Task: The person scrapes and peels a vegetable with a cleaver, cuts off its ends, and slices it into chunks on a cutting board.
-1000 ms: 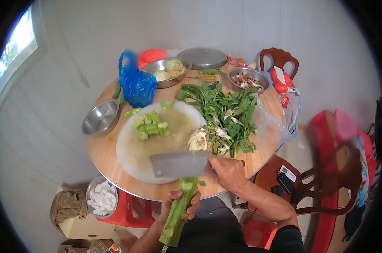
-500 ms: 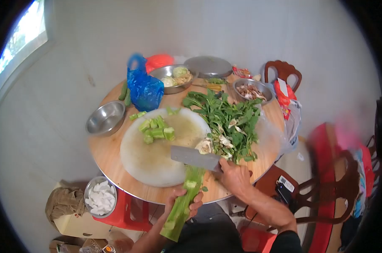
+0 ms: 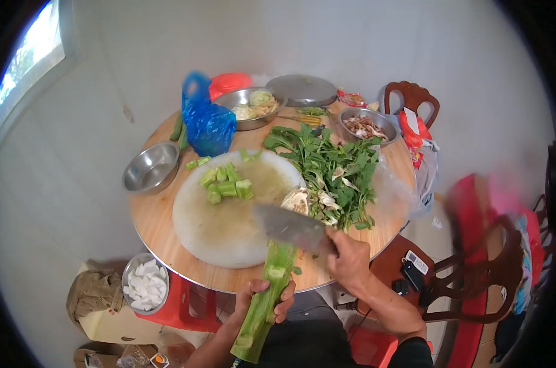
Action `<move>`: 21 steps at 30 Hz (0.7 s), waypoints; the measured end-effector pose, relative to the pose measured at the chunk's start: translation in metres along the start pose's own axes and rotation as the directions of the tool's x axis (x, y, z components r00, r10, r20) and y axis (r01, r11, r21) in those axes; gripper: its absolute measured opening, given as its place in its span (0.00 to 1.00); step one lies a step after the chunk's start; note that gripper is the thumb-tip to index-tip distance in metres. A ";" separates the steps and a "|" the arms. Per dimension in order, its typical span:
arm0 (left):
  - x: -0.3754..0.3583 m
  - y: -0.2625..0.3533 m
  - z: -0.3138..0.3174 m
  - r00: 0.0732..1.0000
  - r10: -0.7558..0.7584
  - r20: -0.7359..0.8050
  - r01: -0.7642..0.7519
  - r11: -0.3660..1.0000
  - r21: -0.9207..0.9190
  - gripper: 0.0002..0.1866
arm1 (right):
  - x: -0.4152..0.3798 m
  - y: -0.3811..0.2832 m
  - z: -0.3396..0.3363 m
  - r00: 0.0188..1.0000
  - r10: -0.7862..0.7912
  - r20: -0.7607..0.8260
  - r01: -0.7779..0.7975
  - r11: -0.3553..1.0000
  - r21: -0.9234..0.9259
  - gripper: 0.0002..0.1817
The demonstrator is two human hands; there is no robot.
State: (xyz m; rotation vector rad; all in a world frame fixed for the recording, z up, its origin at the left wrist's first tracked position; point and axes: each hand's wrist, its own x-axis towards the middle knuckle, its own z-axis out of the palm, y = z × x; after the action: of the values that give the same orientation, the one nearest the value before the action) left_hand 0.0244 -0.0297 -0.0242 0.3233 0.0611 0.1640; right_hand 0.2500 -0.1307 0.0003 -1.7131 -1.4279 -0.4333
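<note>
My left hand [image 3: 248, 299] is wrapped round a thick green vegetable stalk [image 3: 260, 316], held slanting in front of my body below the table edge. In my right hand [image 3: 351, 260] is the handle of a cleaver [image 3: 290, 226]. Its broad blade, a little smeared by motion, overlaps the stalk's upper end in this view. Beyond the blade lies a round white chopping board [image 3: 210, 239], with several cut green chunks [image 3: 229, 187] on its far half. Pale peelings [image 3: 297, 200] rest at the board's right rim, against a heap of leafy greens [image 3: 342, 184].
On the round wooden table [image 3: 158, 236] stand an empty steel bowl [image 3: 150, 170], a blue plastic bag [image 3: 207, 129], a basin of cut vegetables [image 3: 248, 109] and a bowl of brown pieces [image 3: 368, 127]. A bowl of white chunks [image 3: 146, 286] sits lower left. Chairs [image 3: 474, 273] stand right.
The cleaver blade has tilted, its tip end now higher and its handle end lower. My left hand and the stalk have shifted slightly down. The cut chunks stay on the board.
</note>
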 end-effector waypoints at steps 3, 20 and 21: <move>0.000 -0.005 -0.014 1.000 0.022 0.006 -0.022 0.999 -0.023 0.32 | 0.000 -0.022 -0.006 0.971 -0.227 0.077 0.230 0.973 -0.033 0.22; -0.009 -0.003 -0.021 0.999 -0.027 -0.022 0.027 0.999 0.023 0.29 | 0.001 0.028 0.008 0.931 0.355 0.087 -0.366 0.907 0.208 0.11; -0.006 -0.001 -0.018 1.000 -0.009 -0.025 0.009 1.000 0.013 0.29 | 0.001 0.015 0.002 0.968 0.225 0.114 -0.240 0.961 0.140 0.11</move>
State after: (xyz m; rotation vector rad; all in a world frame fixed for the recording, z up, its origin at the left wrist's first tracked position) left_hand 0.0171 -0.0261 -0.0412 0.3337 0.0882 0.1589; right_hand 0.2634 -0.1284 -0.0052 -1.7696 -1.2722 -0.1098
